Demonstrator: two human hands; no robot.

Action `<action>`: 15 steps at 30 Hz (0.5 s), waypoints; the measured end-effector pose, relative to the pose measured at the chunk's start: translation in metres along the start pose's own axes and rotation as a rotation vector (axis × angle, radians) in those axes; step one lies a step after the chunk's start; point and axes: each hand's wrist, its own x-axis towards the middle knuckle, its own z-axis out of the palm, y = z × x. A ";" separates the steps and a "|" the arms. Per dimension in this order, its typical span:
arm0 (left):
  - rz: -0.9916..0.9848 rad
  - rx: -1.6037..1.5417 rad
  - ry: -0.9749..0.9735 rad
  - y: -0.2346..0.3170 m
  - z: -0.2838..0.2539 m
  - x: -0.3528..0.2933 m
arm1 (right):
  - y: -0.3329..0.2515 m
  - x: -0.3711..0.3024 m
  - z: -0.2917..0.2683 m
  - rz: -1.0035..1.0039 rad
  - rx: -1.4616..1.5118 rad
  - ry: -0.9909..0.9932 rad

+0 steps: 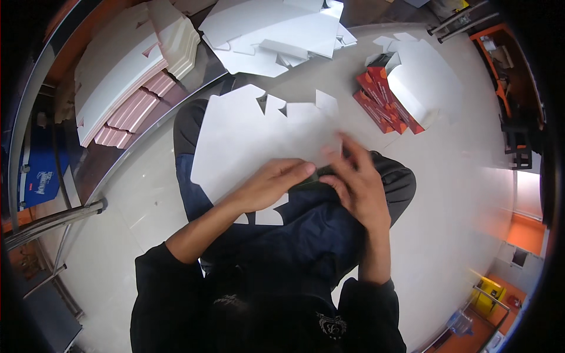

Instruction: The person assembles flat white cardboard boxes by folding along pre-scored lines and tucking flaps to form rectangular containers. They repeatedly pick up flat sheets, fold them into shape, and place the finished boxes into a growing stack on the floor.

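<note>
A white die-cut card sheet (253,129) with notches and tabs along its edges lies across my lap. My left hand (273,181) rests over its near part, thumb and fingers closed together. At the fingertips a small dark greenish thing (315,178) shows between the two hands; its kind is unclear, and the fingers partly cover it. On the right, my right hand (359,185) is beside the sheet's right edge, with fingers spread and tips blurred by motion. Its thumb comes close to the greenish thing; I see nothing held in it.
Stacked pinkish-white card blanks (126,82) sit on a dark surface at the left. More white cut sheets (276,32) lie ahead. Several red printed boxes (382,100) rest on the floor beside an opened white carton (418,76). Metal legs (59,220) stand at left.
</note>
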 end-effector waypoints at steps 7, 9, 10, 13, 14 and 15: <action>0.478 -0.597 0.366 0.052 0.043 0.030 | -0.003 -0.041 0.057 -0.271 -0.081 0.460; 0.573 -0.769 0.351 0.066 0.052 0.034 | 0.000 -0.031 0.057 -0.222 -0.011 0.551; 0.545 -0.839 0.403 0.076 0.056 0.033 | 0.000 -0.025 0.053 -0.197 0.034 0.584; 0.558 -0.912 0.312 0.086 0.056 0.032 | 0.000 -0.014 0.048 -0.281 -0.020 0.625; 0.561 -0.882 0.300 0.082 0.057 0.034 | 0.000 -0.011 0.045 -0.313 -0.066 0.632; 0.563 -0.853 0.288 0.079 0.056 0.036 | 0.001 -0.005 0.042 -0.294 -0.112 0.684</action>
